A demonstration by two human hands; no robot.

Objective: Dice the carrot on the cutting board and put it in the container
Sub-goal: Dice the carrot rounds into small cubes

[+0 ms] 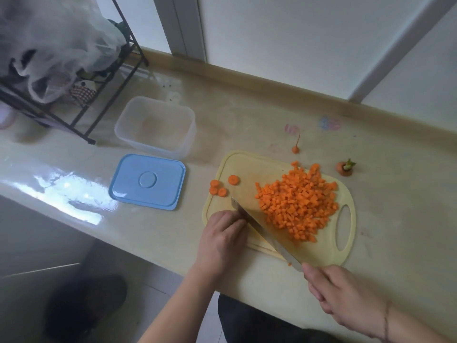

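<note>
We see the main risk at our left hand (pixel 223 235): its curled fingers (pixel 231 220) rest on the cutting board (pixel 345 256) right against the flat of the knife (pixel 265 235), and whatever they press down is hidden under them, so we cannot tell whether they pinch a last bit of carrot or merely steady the board. If the blade rocks or slides toward those knuckles, a nick is likely. Our right hand (pixel 346 300) wraps the handle, fingers closed around it with the forefinger lying along the top (the handle itself is covered, so the firmness of the grip is only our guess). The diced carrot (pixel 296 204) lies heaped on the far side of the blade from the left fingers, reaching close to the board's far edge and its handle slot; a careless sweep could push cubes off onto the desk (pixel 173 243). One cube already sits by the blade near the right fingers, off the heap. The container (pixel 154 127) stands well beyond the left fingers, apart from the board, so carrying the dice across that gap may spill some. Counting: one board, one knife, one container, one blue lid (pixel 148 181) lying beside it and not on it, three uncut carrot rounds (pixel 223 185) just past the left fingertips (one on the board, two at its edge on the desk), one root tip (pixel 295 148) and one leafy top end (pixel 345 168) discarded on the desk beyond the heap, and dice too many to count.
</note>
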